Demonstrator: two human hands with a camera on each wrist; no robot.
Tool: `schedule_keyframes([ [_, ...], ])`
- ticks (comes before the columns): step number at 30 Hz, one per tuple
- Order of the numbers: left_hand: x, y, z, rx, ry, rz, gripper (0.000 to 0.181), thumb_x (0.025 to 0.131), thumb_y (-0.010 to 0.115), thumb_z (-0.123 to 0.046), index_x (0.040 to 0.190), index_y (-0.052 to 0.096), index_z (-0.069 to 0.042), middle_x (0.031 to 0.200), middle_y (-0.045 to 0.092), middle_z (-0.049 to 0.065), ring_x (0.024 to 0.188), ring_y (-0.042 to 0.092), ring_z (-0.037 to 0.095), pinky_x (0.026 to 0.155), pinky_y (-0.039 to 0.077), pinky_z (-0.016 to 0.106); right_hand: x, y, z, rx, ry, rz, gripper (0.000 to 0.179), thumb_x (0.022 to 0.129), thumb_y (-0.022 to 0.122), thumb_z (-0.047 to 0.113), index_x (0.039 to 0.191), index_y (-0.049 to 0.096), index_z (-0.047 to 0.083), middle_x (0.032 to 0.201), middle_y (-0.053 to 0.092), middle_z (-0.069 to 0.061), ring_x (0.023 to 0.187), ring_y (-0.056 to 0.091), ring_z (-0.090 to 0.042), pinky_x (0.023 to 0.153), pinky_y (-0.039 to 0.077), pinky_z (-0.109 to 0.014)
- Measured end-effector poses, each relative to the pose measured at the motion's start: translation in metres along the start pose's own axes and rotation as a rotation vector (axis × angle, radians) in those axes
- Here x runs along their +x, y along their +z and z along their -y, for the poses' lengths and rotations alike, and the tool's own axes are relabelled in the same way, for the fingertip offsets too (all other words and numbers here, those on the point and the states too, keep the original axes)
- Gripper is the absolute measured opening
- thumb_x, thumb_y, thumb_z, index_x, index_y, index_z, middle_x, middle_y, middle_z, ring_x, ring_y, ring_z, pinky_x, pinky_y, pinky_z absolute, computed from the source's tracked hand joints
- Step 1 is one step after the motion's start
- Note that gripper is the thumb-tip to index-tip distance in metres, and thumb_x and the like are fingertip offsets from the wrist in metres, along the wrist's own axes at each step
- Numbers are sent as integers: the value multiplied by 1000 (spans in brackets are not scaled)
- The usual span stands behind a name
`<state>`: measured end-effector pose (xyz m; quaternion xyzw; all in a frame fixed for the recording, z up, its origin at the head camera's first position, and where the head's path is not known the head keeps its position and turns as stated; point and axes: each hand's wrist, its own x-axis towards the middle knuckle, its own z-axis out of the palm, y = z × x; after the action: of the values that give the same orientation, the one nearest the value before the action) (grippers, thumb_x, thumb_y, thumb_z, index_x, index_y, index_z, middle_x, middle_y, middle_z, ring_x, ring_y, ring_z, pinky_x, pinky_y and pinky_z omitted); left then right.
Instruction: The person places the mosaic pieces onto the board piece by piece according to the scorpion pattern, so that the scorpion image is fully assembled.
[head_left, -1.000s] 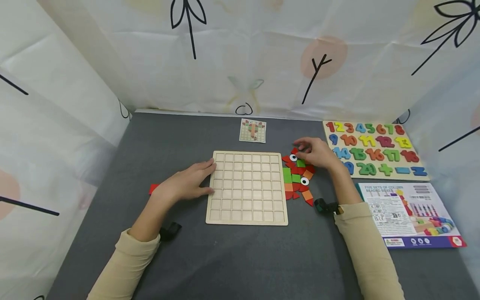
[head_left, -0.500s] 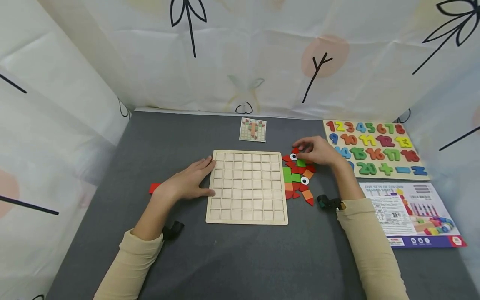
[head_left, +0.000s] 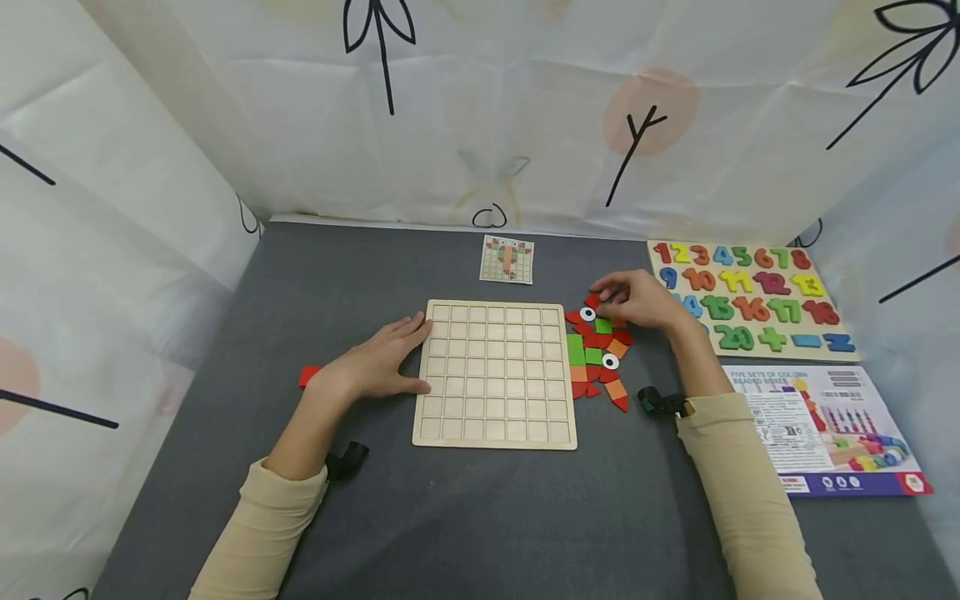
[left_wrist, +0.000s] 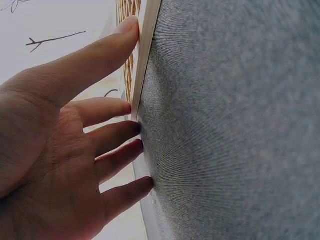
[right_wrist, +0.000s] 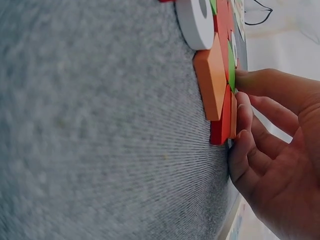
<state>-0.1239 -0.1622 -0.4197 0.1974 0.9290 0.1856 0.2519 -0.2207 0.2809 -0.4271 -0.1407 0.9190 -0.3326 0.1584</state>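
A square wooden grid board [head_left: 495, 444], its cells bare, lies in the middle of the grey table. My left hand [head_left: 375, 360] rests along its left edge with thumb and fingers spread; the left wrist view has the thumb [left_wrist: 95, 57] against the board's side. Beyond the board's right edge lies a cluster of flat red, green and orange pieces with two white eye discs [head_left: 587, 314]. Over the top of the cluster is my right hand [head_left: 637, 302], fingers loosely bent, fingertips close to a red piece [head_left: 592, 301]. In the right wrist view its thumb reaches a green piece [right_wrist: 231, 65] beside an orange piece [right_wrist: 211, 75].
A small pattern card [head_left: 507, 260] lies behind the board. At the back right is a number puzzle board [head_left: 757, 357], with a printed box [head_left: 795, 442] in front of it. A lone red piece [head_left: 308, 376] lies left of my left hand.
My right hand has shifted slightly right, and the red piece at the cluster's top has moved a little that way. An orange piece now shows under the right hand. The left hand stays put.
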Motion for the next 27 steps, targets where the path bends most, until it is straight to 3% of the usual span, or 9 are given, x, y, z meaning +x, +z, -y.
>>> schedule_keyframes([
  [14,0,-1,0,-14,24,-12,104,97,83,-37,173,21,-4,183,14,20,170,14,45,135,24,64,7,-2,2,-57,-12,-1,32,98,78,12,125,72,-3,107,68,-21,76,55,-16,66,45,-22],
  [20,0,-1,1,-16,34,-11,104,97,83,-37,173,21,-4,183,13,20,170,14,46,135,24,64,9,-1,-2,-82,4,-27,33,97,78,14,124,72,-5,108,71,-22,80,59,-17,69,47,-18],
  [27,0,-1,1,-11,33,-15,105,96,84,-38,173,21,-4,183,14,21,170,15,46,135,24,64,5,0,-4,-72,-1,-55,33,97,77,13,123,71,-6,105,68,-20,76,57,-17,66,46,-22],
])
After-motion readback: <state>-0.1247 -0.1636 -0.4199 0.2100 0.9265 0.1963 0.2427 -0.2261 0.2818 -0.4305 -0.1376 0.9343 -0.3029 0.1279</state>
